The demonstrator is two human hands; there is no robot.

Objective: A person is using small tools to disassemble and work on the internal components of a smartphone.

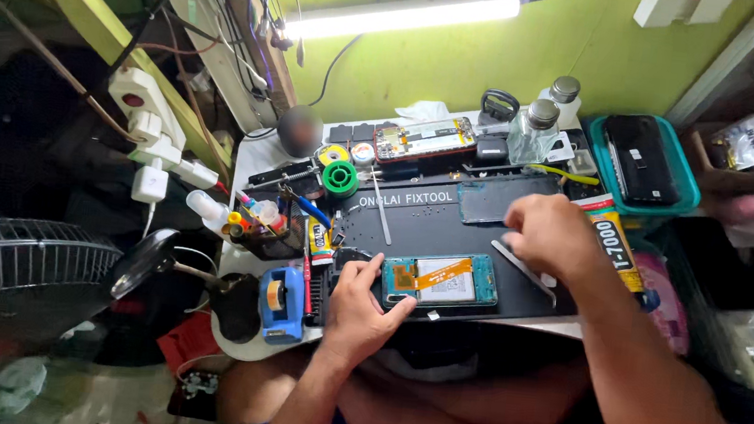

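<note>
Steadying the opened phone (440, 281), the left hand (360, 307) grips it (right hand (548, 234) curled, contents unclear); teal tray (687, 174) holds a dark phone (640, 159).

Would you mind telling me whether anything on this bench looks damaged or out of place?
The phone under the left hand lies open, back off, insides and an orange strip showing. A second opened phone sits by the wall. Nothing looks spilled.

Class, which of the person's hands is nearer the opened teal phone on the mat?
Left. The left hand touches the opened teal phone at its left end; the right hand hovers apart, above its right end.
</note>
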